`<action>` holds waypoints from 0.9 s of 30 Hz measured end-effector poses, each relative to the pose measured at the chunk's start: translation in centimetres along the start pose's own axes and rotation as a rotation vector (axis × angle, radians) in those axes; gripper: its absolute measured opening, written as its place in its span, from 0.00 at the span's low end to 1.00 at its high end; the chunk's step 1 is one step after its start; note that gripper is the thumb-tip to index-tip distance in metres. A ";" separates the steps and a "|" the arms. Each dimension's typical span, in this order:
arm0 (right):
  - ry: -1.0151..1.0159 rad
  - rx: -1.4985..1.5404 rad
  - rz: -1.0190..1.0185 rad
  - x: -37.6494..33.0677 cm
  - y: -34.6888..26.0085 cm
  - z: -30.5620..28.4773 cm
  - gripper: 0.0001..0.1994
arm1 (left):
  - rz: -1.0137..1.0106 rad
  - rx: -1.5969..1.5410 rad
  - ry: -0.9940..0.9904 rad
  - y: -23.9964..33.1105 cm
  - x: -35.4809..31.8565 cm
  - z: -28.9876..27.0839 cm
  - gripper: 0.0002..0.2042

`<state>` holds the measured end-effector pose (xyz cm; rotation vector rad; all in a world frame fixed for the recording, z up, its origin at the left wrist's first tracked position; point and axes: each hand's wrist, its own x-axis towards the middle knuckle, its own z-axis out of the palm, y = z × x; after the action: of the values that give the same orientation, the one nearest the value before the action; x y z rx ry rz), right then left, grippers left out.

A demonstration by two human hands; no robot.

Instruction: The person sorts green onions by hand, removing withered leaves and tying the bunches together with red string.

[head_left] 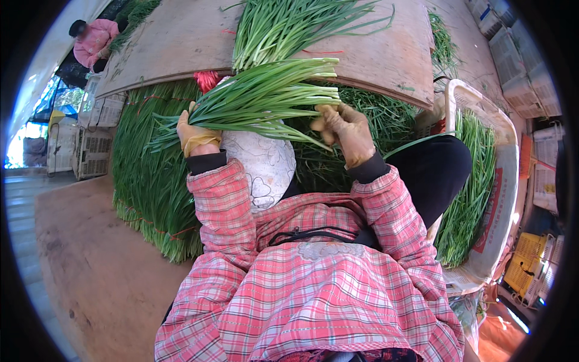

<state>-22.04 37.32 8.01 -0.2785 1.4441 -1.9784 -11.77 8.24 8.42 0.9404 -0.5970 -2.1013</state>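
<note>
While the left hand (pixel 198 136), in a thin yellowish glove, is closed around the leafy part of a bunch of green stalks (pixel 259 99), the right hand (pixel 347 130), gloved likewise, is at the pale stem ends. The right fingers are curled and drawn together; whether they grip a stalk cannot be told. The bunch is held up in front of the body, near the edge of a wooden counter (pixel 383 51), leaf tips to the left and stem ends to the right. One stem hangs below the others, close to the right hand.

On the counter rests a heap of similar stalks (pixel 283 33), with red ties (pixel 322 52) near it. Red string (pixel 207 80) shows just behind the held bunch. A white patterned cloth (pixel 268 169) is seen below the bunch, between the forearms. To the left are tied bundles (pixel 154 163), packed close together; loose greens (pixel 386 114) lie below the counter's edge. To the right, a white crate (pixel 511 145) contains more long stalks (pixel 469 199). At upper left, well apart, is another person in pink (pixel 98 41).
</note>
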 end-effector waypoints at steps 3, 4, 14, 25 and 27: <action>0.190 -0.027 -0.170 -0.4 -0.6 -0.8 0.10 | -0.031 -0.063 -0.082 0.6 1.2 -1.4 0.15; 0.306 -0.127 -0.166 -0.6 -1.1 -2.4 0.10 | -0.039 -0.081 -0.094 0.4 1.6 -1.3 0.15; -0.235 -0.613 -0.424 -2.1 1.3 7.9 0.23 | 0.038 -0.070 0.036 -0.9 -0.5 0.3 0.22; -0.635 -0.550 -0.230 -3.1 3.2 3.2 0.08 | 0.011 -0.108 0.017 -0.3 -1.1 0.0 0.23; -0.301 -0.784 -0.154 -2.8 4.2 2.8 0.11 | 0.039 -0.121 0.023 -0.5 -1.1 0.2 0.24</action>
<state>-16.85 36.20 5.75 -1.0025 1.9638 -1.3046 -11.62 9.40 8.67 0.8767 -0.4668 -2.0642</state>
